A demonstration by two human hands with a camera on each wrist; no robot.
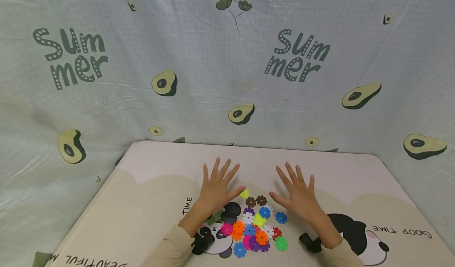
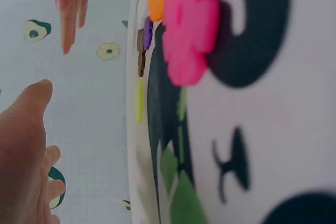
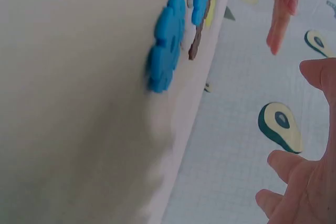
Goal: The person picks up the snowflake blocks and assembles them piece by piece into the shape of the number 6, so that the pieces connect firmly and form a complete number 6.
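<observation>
The left hand (image 1: 216, 190) and right hand (image 1: 298, 194) are raised, fingers spread wide. Between them, toward the near side, flat plastic discs (image 1: 250, 230) with notched, petal-like rims lie heaped on the table (image 1: 149, 207), overlapping, so lower ones are partly hidden. The left forearm hides part of a printed panda (image 1: 219, 246). A pink disc (image 2: 190, 30) is cut off in the left wrist view; both sleeves (image 1: 170, 249) leave the near edge.

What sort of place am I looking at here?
Probably a screened-off play or craft corner: an avocado-print sheet hangs behind a cartoon-print table, with colourful notched discs clustered on it.
</observation>
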